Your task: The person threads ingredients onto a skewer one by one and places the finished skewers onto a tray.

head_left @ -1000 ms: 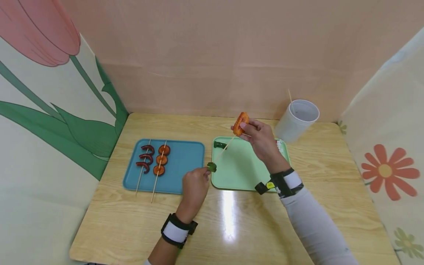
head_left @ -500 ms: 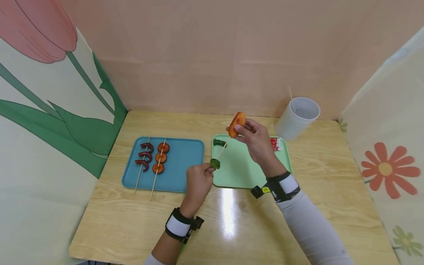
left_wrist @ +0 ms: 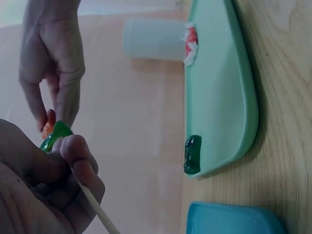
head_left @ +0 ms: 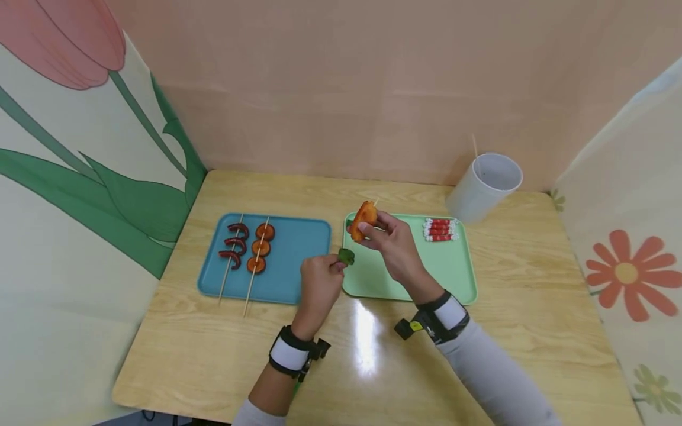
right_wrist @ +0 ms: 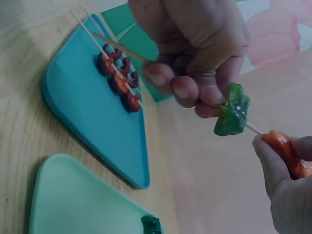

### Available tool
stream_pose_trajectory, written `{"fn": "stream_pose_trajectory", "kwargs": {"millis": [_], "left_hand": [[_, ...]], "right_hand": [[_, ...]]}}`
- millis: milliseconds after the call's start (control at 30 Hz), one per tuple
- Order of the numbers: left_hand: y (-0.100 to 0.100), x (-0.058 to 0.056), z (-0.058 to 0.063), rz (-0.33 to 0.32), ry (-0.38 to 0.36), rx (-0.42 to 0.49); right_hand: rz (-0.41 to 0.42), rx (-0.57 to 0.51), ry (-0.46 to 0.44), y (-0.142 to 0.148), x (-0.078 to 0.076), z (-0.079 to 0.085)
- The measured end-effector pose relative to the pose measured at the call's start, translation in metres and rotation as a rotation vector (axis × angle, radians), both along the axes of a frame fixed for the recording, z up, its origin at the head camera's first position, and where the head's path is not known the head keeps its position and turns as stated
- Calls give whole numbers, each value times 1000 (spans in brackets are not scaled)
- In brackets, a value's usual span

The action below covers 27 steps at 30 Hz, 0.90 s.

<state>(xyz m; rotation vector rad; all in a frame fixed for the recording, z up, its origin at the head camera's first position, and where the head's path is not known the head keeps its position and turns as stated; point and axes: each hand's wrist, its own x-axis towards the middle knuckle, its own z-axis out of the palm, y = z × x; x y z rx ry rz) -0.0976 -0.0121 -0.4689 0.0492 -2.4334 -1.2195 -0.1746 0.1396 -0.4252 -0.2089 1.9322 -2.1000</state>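
Observation:
My left hand (head_left: 321, 287) grips a thin wooden skewer (left_wrist: 101, 210), whose lower end sticks out below the fingers. A green pepper piece (right_wrist: 233, 111) is threaded on it, right at the left fingertips. Farther up the stick, my right hand (head_left: 396, 247) pinches a glossy orange food piece (head_left: 364, 220) between thumb and fingers. The skewer's tip shows past the top of the orange piece. A short bare length of stick lies between the two pieces in the right wrist view. Both hands are raised near the left end of a green tray (head_left: 405, 289).
On the green tray lie another green piece (left_wrist: 193, 155) and several red-and-white sticks (head_left: 441, 229). A blue tray (head_left: 298, 236) holds two filled skewers, one of sausage curls (head_left: 235, 246), one of round slices (head_left: 261, 248). A white cup (head_left: 482, 188) with a stick stands behind right.
The orange piece in my right hand has moved down and left along the skewer, closer to the green piece. The skewer tip now shows beyond it. My left hand has shifted slightly right.

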Motion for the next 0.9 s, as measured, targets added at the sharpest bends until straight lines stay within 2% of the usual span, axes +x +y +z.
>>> {"fn": "stream_pose_trajectory", "kwargs": {"millis": [133, 300, 533, 733, 900], "left_hand": [[0, 0, 0, 1, -11, 19], [1, 1, 1, -9, -14, 36], [4, 3, 7, -13, 36, 11], [2, 4, 10, 0, 34, 48], [-1, 5, 8, 3, -18, 100]], "right_hand": [[19, 1, -25, 1, 0, 1], [45, 22, -41, 3, -8, 9], [-40, 50, -16, 5, -18, 23], [-46, 24, -27, 2, -15, 24], [2, 16, -24, 1, -10, 23]]}}
